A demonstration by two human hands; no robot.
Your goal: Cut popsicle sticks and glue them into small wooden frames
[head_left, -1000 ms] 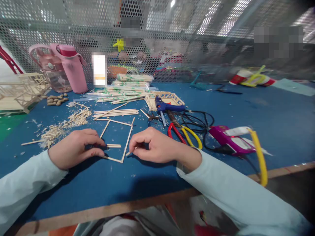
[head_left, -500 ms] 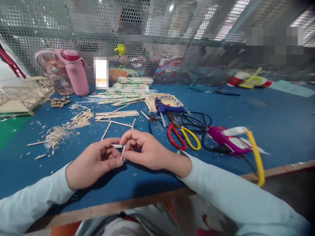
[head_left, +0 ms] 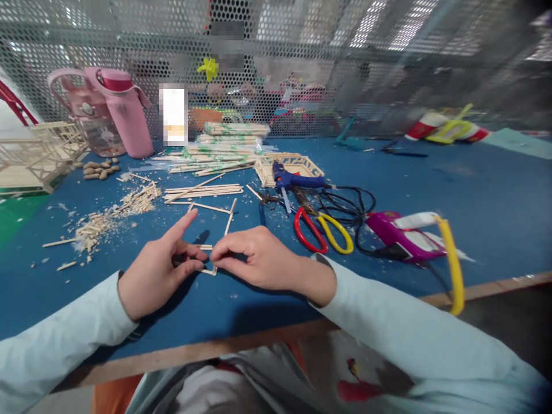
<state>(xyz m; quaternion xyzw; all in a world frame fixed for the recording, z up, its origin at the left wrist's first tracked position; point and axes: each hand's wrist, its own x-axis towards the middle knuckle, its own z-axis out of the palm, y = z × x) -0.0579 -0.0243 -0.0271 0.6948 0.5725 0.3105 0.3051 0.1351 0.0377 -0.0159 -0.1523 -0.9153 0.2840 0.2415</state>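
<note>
A perforated metal screen, dotted with small round holes, stands behind the smooth blue table, whose near edge is a brown strip. The left hand has its forefinger extended and its other fingers bent by the thumb; whether its grip holds anything I cannot tell. The right hand has thumb and forefinger pinched together; whatever lies between them is hidden. Under and beyond both hands lies an angular frame of thin, pale wooden sticks, partly covered. A rounded pink bottle leans at the back left. Right of the frame sit a glossy purple tool and scissors with looped red and yellow handles. Left are crumbly wood scraps and knobbly brown pods.
</note>
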